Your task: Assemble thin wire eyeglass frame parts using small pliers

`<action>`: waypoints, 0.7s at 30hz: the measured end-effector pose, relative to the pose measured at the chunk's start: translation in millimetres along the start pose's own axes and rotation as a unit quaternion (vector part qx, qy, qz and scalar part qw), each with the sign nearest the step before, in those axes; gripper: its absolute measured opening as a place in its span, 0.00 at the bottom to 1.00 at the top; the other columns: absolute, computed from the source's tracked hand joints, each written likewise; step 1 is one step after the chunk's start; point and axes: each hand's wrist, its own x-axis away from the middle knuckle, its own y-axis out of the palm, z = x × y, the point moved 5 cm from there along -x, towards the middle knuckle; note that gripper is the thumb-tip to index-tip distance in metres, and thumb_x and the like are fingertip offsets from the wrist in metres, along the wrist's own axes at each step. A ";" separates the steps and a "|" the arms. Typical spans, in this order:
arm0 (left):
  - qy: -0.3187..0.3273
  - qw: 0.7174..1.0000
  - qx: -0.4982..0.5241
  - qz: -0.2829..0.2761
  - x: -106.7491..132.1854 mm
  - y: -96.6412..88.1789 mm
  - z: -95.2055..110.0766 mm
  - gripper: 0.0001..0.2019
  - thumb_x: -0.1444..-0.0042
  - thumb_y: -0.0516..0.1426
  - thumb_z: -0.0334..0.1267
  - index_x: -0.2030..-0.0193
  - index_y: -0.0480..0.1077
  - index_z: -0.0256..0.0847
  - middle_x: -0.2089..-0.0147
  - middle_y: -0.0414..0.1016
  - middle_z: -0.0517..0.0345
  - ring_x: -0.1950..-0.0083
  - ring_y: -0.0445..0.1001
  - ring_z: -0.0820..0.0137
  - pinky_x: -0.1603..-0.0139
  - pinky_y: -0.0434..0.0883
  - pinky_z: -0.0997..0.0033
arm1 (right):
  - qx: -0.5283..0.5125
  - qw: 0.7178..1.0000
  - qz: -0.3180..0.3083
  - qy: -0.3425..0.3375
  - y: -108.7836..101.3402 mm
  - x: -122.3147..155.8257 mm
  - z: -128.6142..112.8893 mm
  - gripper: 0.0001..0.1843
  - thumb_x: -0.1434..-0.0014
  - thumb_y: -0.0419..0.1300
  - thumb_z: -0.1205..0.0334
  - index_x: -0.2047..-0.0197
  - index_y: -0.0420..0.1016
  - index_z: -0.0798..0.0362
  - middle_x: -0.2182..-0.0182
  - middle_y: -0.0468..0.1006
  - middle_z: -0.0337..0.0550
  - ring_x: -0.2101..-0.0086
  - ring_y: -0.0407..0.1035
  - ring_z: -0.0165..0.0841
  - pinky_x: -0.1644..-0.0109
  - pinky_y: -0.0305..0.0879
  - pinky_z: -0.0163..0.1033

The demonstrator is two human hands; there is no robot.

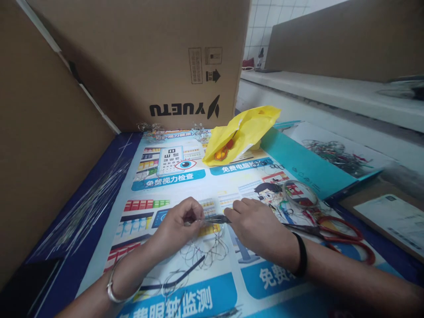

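In the middle of the head view, a short bundle of thin wire stretches between my two hands. It has a dark section at its right end. My left hand pinches the left end with thumb and forefinger. My right hand is closed on the dark end, its fingertips partly hidden. Below the bundle, loops of wire fan out over the printed sheet. A dark strip lies nearer to me. Red-handled scissors rest to the right, their blades running behind my right wrist.
A yellow bag lies at the back. At the right, a turquoise-and-white box holds tangled wire. A wire coil lies nearby. Long straight wires spread at the left. Cardboard walls stand behind and left.
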 end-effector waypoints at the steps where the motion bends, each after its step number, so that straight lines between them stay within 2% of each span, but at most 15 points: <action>1: 0.003 1.000 -0.006 0.002 0.2 -0.2 0.8 0.05 0.53 0.54 0.27 0.72 0.61 0.39 0.70 0.66 0.62 0.69 0.65 0.76 0.69 0.64 0.76 | 0.003 1.000 0.002 0.001 -0.3 0.1 0.0 0.05 0.45 0.55 0.70 0.67 0.70 0.53 0.72 0.72 0.43 0.71 0.60 0.34 0.70 0.42 0.39; 8: 0.029 0.998 -0.045 0.014 2.0 -0.9 6.7 0.04 0.51 0.53 0.28 0.72 0.61 0.39 0.70 0.66 0.61 0.69 0.66 0.75 0.67 0.65 0.75 | 0.022 1.000 0.019 -0.003 -3.5 1.9 -2.3 0.05 0.46 0.55 0.71 0.67 0.69 0.53 0.72 0.71 0.43 0.71 0.61 0.34 0.71 0.40 0.39; 17: 0.051 0.993 -0.100 0.030 2.2 -0.3 10.9 0.03 0.49 0.53 0.29 0.71 0.62 0.39 0.71 0.67 0.61 0.69 0.67 0.74 0.69 0.66 0.75 | 0.019 1.000 0.011 -0.010 -0.1 0.5 -1.0 0.05 0.45 0.54 0.72 0.67 0.68 0.54 0.72 0.72 0.42 0.72 0.60 0.33 0.72 0.41 0.38; 19: 0.091 0.983 -0.158 0.019 3.7 0.1 18.1 0.03 0.47 0.53 0.31 0.70 0.63 0.39 0.69 0.69 0.59 0.68 0.67 0.73 0.66 0.66 0.73 | 0.024 1.000 0.012 -0.015 -0.3 0.8 -0.5 0.05 0.45 0.54 0.72 0.67 0.68 0.54 0.72 0.72 0.42 0.72 0.60 0.33 0.72 0.42 0.38; 21: 0.163 0.955 -0.246 0.020 7.1 0.7 29.2 0.02 0.45 0.54 0.34 0.68 0.65 0.39 0.65 0.70 0.56 0.62 0.68 0.69 0.60 0.65 0.67 | 0.036 0.999 0.021 -0.023 -2.3 1.4 -0.7 0.04 0.44 0.54 0.72 0.67 0.68 0.54 0.72 0.72 0.42 0.72 0.60 0.33 0.72 0.42 0.38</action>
